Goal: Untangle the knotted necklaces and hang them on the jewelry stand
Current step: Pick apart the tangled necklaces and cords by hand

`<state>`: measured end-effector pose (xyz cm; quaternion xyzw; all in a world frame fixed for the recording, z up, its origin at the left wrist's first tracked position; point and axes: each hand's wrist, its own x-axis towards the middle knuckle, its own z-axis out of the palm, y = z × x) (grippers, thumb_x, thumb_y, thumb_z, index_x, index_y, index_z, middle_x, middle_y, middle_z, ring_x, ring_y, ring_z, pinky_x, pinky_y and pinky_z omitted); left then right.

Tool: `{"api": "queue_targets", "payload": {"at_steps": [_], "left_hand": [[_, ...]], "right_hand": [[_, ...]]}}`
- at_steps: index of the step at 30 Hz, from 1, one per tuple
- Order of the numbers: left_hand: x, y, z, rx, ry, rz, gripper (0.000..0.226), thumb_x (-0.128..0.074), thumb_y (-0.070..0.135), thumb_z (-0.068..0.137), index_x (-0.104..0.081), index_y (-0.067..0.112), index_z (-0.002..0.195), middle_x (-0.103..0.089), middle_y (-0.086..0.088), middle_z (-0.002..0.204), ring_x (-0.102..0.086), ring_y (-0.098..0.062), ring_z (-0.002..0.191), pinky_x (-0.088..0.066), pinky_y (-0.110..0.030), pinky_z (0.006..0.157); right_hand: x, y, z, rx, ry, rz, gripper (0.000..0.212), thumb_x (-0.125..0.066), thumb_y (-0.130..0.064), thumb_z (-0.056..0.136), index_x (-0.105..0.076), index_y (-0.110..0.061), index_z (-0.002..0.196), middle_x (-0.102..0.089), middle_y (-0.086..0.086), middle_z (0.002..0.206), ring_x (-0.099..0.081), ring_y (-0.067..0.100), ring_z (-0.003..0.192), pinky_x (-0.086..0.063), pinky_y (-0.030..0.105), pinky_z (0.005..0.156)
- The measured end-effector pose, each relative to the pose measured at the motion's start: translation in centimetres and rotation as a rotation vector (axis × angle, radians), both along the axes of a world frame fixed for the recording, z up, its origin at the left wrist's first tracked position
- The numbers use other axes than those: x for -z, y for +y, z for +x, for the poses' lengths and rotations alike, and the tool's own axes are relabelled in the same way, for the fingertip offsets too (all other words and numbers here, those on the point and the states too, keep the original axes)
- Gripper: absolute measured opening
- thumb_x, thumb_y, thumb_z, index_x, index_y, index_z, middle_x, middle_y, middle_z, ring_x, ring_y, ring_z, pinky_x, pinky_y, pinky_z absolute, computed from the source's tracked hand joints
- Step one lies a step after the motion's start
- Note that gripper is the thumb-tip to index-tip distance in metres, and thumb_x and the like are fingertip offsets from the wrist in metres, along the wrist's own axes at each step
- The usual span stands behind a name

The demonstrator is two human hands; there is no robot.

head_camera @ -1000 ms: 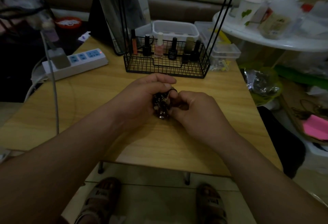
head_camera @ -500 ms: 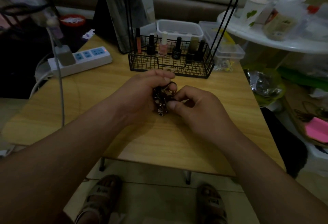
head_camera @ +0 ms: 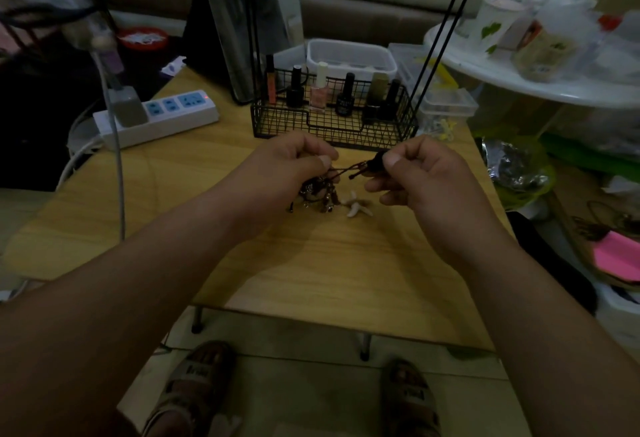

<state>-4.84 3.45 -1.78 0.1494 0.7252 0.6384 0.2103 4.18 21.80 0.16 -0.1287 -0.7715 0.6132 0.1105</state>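
Both hands are curled into pinches. The left hand (head_camera: 294, 166) grips the knotted necklaces (head_camera: 318, 194) at the top of the tangle, which dangles beneath it onto the table (head_camera: 311, 263). The right hand (head_camera: 415, 180) pinches a dark bead (head_camera: 375, 162), with 1 cord (head_camera: 346, 169) taut between the hands. Pull gently, and slacken if the knot tightens. A pale charm (head_camera: 356, 208) lies below the gap between the hands. Beyond them is the jewelry stand (head_camera: 277, 124). 0.5 s ago the hands were pressed together round the bundle and no charm showed.
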Motion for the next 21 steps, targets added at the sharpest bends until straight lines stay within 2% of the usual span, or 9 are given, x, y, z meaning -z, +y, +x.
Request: {"api": "queue_targets", "payload": {"at_steps": [3,5,7,9,10,12,14,17,21], "left_hand": [[0.0,0.1,0.2,0.042,-0.017,-0.028,0.016,-0.055,0.015,0.107,-0.070,0.017,0.114,-0.080,-0.006,0.101,-0.076,-0.016,0.096,-0.059,-0.039,0.088],[0.0,0.2,0.5,0.073,-0.023,-0.035,0.017,-0.053,0.016,0.108,-0.068,0.017,0.117,-0.080,-0.007,0.103,-0.075,-0.020,0.092,-0.055,-0.053,0.098],[-0.2,0.3,0.8,0.097,-0.027,-0.027,0.018,-0.053,0.016,0.107,-0.067,0.018,0.119,-0.079,-0.006,0.106,-0.073,-0.023,0.088,-0.051,-0.060,0.101],[-0.4,0.4,1.1,0.108,-0.019,-0.012,0.020,-0.055,0.018,0.106,-0.066,0.021,0.123,-0.078,-0.001,0.112,-0.073,-0.022,0.086,-0.055,-0.057,0.092],[-0.6,0.4,1.2,0.116,-0.015,0.006,0.023,-0.053,0.019,0.107,-0.065,0.024,0.126,-0.077,0.003,0.115,-0.072,-0.021,0.084,-0.056,-0.048,0.082],[-1.2,0.4,1.7,0.145,-0.012,0.044,0.032,-0.046,0.016,0.109,-0.061,0.029,0.134,-0.075,0.010,0.123,-0.071,-0.018,0.081,-0.049,-0.028,0.062],[-1.5,0.2,1.8,0.176,0.005,0.073,0.043,-0.041,0.010,0.109,-0.056,0.034,0.142,-0.070,0.015,0.132,-0.071,-0.020,0.081,-0.043,-0.024,0.055],[-1.4,0.1,1.9,0.217,0.039,0.115,0.059,-0.039,0.001,0.105,-0.050,0.040,0.149,-0.062,0.018,0.143,-0.072,-0.027,0.084,-0.042,-0.029,0.058],[-1.2,0.0,1.7,0.259,0.067,0.095,0.069,-0.044,-0.005,0.100,-0.046,0.041,0.152,-0.060,0.015,0.146,-0.072,-0.031,0.085,-0.044,-0.046,0.078]], "right_hand": [[-0.3,-0.4,-0.1,-0.012,0.039,-0.204,0.008,-0.048,-0.014,0.109,-0.055,-0.010,0.106,-0.079,0.009,0.103,-0.076,0.021,0.084,-0.056,0.027,0.063],[-0.3,-0.5,-0.2,-0.014,0.062,-0.244,0.008,-0.047,-0.014,0.109,-0.054,-0.010,0.106,-0.078,0.011,0.103,-0.074,0.020,0.081,-0.056,0.027,0.065],[-0.1,-0.5,-0.4,0.009,0.074,-0.228,0.010,-0.048,-0.014,0.109,-0.056,-0.012,0.103,-0.078,0.009,0.099,-0.072,0.018,0.081,-0.056,0.028,0.068],[0.2,-0.5,-0.6,0.042,0.076,-0.250,0.011,-0.048,-0.014,0.108,-0.057,-0.012,0.104,-0.076,0.006,0.093,-0.073,0.018,0.081,-0.057,0.029,0.069],[0.2,-0.4,-0.6,0.057,0.074,-0.285,0.011,-0.047,-0.013,0.109,-0.057,-0.012,0.105,-0.075,0.006,0.091,-0.074,0.019,0.081,-0.057,0.030,0.068],[0.3,-0.4,-0.7,0.082,0.069,-0.364,0.011,-0.046,-0.013,0.109,-0.056,-0.010,0.109,-0.071,0.006,0.088,-0.074,0.020,0.077,-0.058,0.031,0.065],[0.3,-0.4,-0.7,0.097,0.062,-0.443,0.013,-0.044,-0.012,0.110,-0.056,-0.010,0.113,-0.068,0.006,0.087,-0.074,0.021,0.075,-0.061,0.034,0.065],[0.3,-0.4,-0.5,0.098,0.054,-0.515,0.014,-0.044,-0.011,0.109,-0.056,-0.011,0.116,-0.066,0.006,0.087,-0.073,0.023,0.072,-0.062,0.036,0.065],[0.3,-0.5,-0.3,0.070,0.056,-0.517,0.016,-0.044,-0.013,0.110,-0.057,-0.010,0.120,-0.065,0.006,0.088,-0.071,0.023,0.073,-0.060,0.036,0.065]]}}
